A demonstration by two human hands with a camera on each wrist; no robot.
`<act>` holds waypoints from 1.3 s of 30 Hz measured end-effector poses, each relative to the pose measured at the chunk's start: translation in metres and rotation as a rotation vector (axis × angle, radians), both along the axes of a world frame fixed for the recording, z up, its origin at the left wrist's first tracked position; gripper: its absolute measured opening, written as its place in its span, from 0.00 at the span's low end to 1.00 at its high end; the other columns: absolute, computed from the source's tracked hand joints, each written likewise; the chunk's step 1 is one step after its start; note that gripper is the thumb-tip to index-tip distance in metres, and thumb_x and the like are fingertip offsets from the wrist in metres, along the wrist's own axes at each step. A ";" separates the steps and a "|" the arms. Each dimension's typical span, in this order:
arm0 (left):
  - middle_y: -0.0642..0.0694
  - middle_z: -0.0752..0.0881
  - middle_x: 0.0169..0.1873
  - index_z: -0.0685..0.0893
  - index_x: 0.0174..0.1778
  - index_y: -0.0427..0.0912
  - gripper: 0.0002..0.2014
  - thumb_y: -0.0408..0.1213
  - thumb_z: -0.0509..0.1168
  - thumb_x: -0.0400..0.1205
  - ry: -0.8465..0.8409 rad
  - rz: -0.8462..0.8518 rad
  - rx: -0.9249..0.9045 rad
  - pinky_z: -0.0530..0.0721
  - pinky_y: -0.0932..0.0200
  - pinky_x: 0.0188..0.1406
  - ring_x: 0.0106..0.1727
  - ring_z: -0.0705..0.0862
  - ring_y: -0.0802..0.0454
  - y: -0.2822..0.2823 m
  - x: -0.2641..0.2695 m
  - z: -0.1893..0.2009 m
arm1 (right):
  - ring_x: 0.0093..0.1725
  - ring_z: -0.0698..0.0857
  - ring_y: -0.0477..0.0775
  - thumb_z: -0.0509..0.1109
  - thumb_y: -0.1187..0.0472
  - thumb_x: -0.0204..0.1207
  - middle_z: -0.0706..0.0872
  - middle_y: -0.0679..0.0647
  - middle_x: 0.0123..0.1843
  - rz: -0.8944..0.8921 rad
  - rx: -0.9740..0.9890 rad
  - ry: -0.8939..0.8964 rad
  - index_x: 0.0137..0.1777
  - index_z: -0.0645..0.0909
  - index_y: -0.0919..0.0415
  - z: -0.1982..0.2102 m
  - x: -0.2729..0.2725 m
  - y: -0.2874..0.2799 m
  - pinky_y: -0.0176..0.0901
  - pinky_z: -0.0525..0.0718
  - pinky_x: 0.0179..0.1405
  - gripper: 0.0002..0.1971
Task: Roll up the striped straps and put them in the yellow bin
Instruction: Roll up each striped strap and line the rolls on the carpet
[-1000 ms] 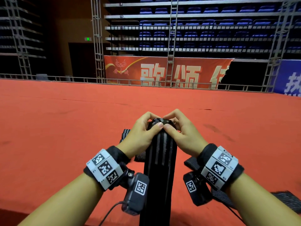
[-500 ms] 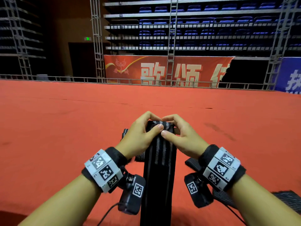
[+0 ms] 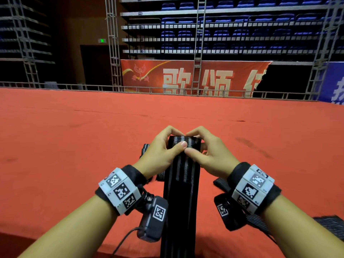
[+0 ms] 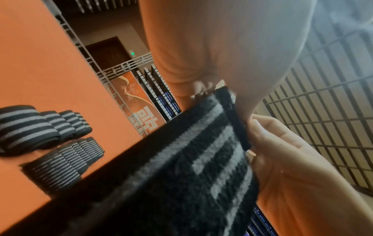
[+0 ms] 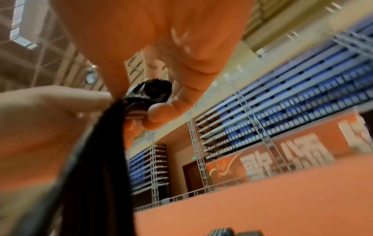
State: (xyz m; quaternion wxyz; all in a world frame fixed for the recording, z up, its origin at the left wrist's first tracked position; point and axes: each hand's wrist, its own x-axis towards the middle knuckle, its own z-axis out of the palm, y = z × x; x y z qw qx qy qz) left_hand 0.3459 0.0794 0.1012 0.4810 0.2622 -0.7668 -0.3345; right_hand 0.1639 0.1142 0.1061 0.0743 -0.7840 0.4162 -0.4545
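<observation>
Step in hand, judged from the frames: rolling, at an early stage. Black strap with grey stripes (image 3: 183, 175) held up in front of the body above the red carpeted floor (image 3: 74, 138), top end wound into a small tight coil (image 3: 184, 141). Only a few turns visible at the coil's end in the right wrist view (image 5: 150, 94); long unrolled tail hanging straight down and out of the bottom of the head view.

Left hand (image 3: 162, 153): fingers curled over the far side of the coil, thumb pressed on the near face. Right hand (image 3: 208, 151): same hold mirrored, fingers hooked over the top, thumb on the strap just below the coil. Thumb tips almost touching at the strap's centre line. Both grips closed on the strap; no free hand.

Other striped straps: rolled or folded ones (image 4: 46, 126) lying on the floor to the left, flat loose ones (image 3: 221, 183) on the floor under the right wrist.

Yellow bin: not visible in any view; position unknown.

Next move, as a judgement: further turns of the coil toward the body, thumbs feeding the tail in while fingers roll. Even tension across the width needed, edges kept aligned, otherwise a likely cone-shaped or slack roll. Transfer to the bin only after the whole tail is taken up.
</observation>
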 end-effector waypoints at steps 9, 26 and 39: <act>0.51 0.82 0.37 0.80 0.47 0.44 0.12 0.50 0.63 0.86 0.018 -0.010 0.254 0.81 0.54 0.43 0.39 0.83 0.55 0.003 -0.004 -0.005 | 0.48 0.74 0.45 0.68 0.67 0.74 0.75 0.49 0.52 -0.054 -0.167 0.166 0.58 0.71 0.54 -0.010 0.005 -0.002 0.32 0.72 0.49 0.16; 0.52 0.86 0.43 0.79 0.55 0.44 0.06 0.39 0.67 0.84 0.088 -0.042 0.174 0.81 0.66 0.41 0.43 0.86 0.62 0.010 -0.008 -0.016 | 0.41 0.80 0.47 0.66 0.53 0.76 0.81 0.53 0.42 0.118 0.238 -0.349 0.52 0.77 0.62 -0.015 0.002 -0.003 0.43 0.80 0.43 0.13; 0.49 0.87 0.51 0.78 0.60 0.46 0.10 0.45 0.62 0.86 0.153 0.004 0.260 0.85 0.62 0.48 0.47 0.88 0.62 0.012 -0.013 -0.011 | 0.50 0.85 0.52 0.70 0.52 0.73 0.84 0.63 0.54 0.087 0.172 -0.549 0.60 0.73 0.50 -0.027 0.013 -0.002 0.52 0.86 0.53 0.17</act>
